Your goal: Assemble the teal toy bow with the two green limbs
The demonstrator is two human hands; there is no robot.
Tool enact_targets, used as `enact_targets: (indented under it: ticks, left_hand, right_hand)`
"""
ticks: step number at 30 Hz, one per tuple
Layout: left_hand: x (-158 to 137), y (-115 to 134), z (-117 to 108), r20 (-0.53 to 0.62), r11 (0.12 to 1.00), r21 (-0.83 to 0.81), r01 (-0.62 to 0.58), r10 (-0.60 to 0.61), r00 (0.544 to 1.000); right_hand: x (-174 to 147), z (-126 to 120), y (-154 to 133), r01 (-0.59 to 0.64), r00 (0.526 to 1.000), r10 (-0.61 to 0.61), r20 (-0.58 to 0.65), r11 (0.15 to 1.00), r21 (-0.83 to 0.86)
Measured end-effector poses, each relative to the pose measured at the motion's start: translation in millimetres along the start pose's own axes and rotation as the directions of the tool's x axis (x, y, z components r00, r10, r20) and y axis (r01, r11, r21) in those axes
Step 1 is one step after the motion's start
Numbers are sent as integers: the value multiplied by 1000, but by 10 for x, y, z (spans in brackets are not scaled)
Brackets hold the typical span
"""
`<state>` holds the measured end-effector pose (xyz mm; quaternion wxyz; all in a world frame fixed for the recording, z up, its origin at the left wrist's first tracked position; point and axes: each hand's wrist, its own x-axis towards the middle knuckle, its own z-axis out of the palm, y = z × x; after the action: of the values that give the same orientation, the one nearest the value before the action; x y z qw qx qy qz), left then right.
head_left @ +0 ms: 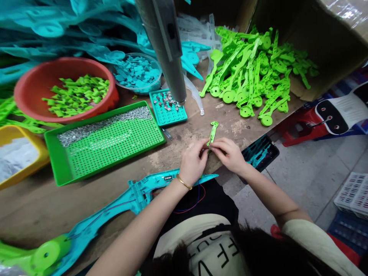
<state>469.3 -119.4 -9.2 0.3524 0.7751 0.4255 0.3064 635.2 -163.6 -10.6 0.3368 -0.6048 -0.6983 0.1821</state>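
Both hands met over the near edge of the counter (pixel 34 214), pinching one small green plastic piece (pixel 213 132) between them. The left hand (pixel 193 161), with a gold bracelet (pixel 184 181) at the wrist, had its fingertips closed on the lower end of the piece, and the right hand (pixel 228 153) gripped the same end from the other side, fingers curled in. The piece stuck up and away from the hands, its hooked top free above the wood.

Just below the left wrist lay a long teal shell (pixel 138 193) with thin red and blue wires (pixel 198 199) trailing from it. Farther back a heap of green arms (pixel 253 76) spread across the counter in front of a cardboard box (pixel 324 42). A small teal tray (pixel 168 109) of metal bits sat under a grey tool (pixel 166 46) hanging down from above. To the left stood a green perforated tray (pixel 109 143) with screws along its far side, a red bowl (pixel 31 82) of green bits, a clear bowl (pixel 138 73) of teal bits, and a yellow tub (pixel 17 153).
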Motion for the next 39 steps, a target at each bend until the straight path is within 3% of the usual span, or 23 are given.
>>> enact_targets:
  ticks: [10, 17, 27, 32, 39]
  left_hand:
    - [-21, -15, 9, 21, 985, 142, -99, 97, 995]
    - [-55, -41, -20, 55, 975, 189, -119, 110, 992]
    - [-117, -43, -112, 125, 961, 244, -127, 98, 987]
    - [-193, -35, -169, 163, 933, 347, -98, 43, 986]
    - [-310, 65, -162, 147, 882, 460, -102, 37, 988]
  right_hand:
    - [87, 19, 33, 12, 994, -25, 105, 992, 125]
    - [14, 64, -1, 15, 996, -25, 86, 994, 109]
    - [-58, 172, -89, -15, 997, 20, 77, 998, -60]
    - [-118, 240, -130, -35, 998, 41, 44, 992, -120]
    - [-143, 293, -255, -138, 987, 151, 47, 968, -210]
